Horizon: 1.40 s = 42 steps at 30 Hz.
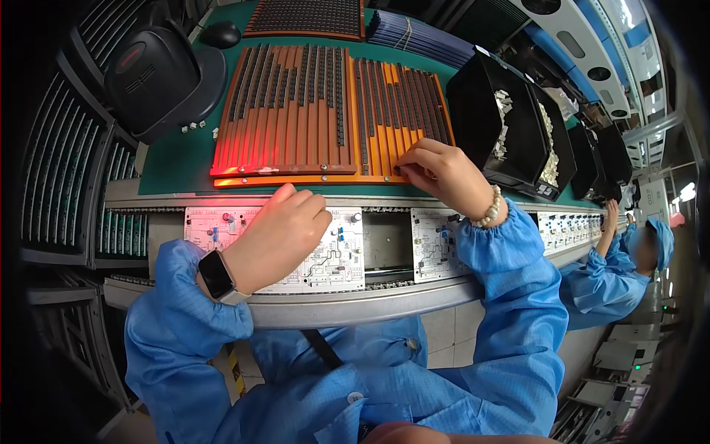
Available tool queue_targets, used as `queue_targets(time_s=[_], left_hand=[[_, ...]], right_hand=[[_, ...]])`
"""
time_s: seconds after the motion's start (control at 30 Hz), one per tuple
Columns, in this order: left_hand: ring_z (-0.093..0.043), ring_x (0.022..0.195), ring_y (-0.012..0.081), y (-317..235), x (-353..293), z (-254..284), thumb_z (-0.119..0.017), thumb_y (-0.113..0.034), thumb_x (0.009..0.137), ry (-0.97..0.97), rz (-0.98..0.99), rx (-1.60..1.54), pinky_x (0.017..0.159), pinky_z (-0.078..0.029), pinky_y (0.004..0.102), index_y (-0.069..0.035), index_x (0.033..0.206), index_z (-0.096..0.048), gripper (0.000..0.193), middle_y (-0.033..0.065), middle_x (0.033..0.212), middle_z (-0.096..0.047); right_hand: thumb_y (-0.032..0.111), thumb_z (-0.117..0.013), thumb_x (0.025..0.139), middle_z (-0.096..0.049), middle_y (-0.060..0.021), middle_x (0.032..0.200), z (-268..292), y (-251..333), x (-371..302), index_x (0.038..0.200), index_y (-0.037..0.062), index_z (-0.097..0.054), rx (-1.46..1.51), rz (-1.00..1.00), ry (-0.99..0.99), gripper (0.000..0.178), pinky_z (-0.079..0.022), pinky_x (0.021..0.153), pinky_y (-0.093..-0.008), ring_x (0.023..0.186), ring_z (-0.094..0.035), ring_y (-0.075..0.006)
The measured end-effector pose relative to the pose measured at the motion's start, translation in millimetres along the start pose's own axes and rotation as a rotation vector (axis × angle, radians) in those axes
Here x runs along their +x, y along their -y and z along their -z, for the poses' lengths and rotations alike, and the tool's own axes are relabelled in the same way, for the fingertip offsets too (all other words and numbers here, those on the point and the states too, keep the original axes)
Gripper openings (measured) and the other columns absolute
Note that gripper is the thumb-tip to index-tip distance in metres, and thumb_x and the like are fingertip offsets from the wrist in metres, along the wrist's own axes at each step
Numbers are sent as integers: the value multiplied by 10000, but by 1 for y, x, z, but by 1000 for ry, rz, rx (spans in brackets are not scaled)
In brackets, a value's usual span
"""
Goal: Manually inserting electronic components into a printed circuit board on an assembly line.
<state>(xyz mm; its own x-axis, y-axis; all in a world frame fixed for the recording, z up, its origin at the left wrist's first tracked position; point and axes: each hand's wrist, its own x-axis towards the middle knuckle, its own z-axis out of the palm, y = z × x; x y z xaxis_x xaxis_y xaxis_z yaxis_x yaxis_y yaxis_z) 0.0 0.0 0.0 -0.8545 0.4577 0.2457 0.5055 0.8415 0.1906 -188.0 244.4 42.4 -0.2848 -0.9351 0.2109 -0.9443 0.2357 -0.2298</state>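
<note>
My left hand (285,233) is over a white circuit board (336,259) on the rail. Its fingers are curled together under red light, and whatever they may hold is hidden. Out at the near edge of the orange slotted tray (403,152), my right hand (442,172) pinches a small black component (397,170) between thumb and fingertips. Dark rows of similar parts fill the upper slots of that tray. To its left, a brown slotted tray (285,140) carries more black parts and catches the red glow. My right forearm partly covers a second circuit board (433,251).
A black scanner on a stand (151,74) rises at the far left, beside racks of boards (63,163). Black bins (492,122) with pale parts stand right of the trays. Blue tubes (418,35) lie behind. Further right, a co-worker (614,274) works along the same rail.
</note>
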Motion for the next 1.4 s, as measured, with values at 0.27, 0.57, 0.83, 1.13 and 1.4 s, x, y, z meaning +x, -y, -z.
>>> queue_targets(time_s=[0.27, 0.57, 0.83, 1.13, 1.4], left_hand=[[-577, 933, 253, -4, 2, -1, -666, -48, 852, -27, 49, -77, 854, -440, 384, -13, 965, -644, 120, 83, 933, -593], [-581, 937, 245, -10, 6, -3, -710, -55, 837, -164, 119, -200, 882, -422, 381, -30, 941, -676, 113, 75, 933, -615], [-566, 931, 254, -23, 16, 0, -752, -39, 779, -206, 156, -279, 863, -397, 393, -43, 920, -668, 164, 66, 923, -606], [-556, 917, 253, -28, 21, -2, -762, -28, 749, -146, 126, -312, 840, -389, 397, -53, 918, -666, 196, 55, 906, -586], [-546, 891, 244, -29, 26, -5, -771, -38, 752, -147, 130, -304, 815, -381, 395, -63, 916, -678, 190, 44, 886, -574]], right_hand=[[-17, -724, 854, -688, -100, 912, 3, 7, -14, 990, 6, -719, 242, -112, -106, 138, -584, 695, -307, 799, -703, -224], [-17, -744, 822, -702, -120, 931, -10, 42, -22, 968, 5, -715, 346, 6, -85, 150, -572, 745, -346, 862, -700, -270], [81, -717, 796, -638, -90, 858, -41, 83, -30, 944, 4, -670, 389, 294, -85, 174, -565, 706, -366, 784, -667, -254], [116, -724, 779, -621, -63, 846, -48, 76, -38, 995, 23, -672, 246, 283, -12, 240, -506, 639, -346, 733, -632, -240], [143, -719, 778, -614, -53, 826, -41, 72, -40, 1019, 37, -685, 322, 270, 35, 265, -487, 639, -344, 737, -624, -231]])
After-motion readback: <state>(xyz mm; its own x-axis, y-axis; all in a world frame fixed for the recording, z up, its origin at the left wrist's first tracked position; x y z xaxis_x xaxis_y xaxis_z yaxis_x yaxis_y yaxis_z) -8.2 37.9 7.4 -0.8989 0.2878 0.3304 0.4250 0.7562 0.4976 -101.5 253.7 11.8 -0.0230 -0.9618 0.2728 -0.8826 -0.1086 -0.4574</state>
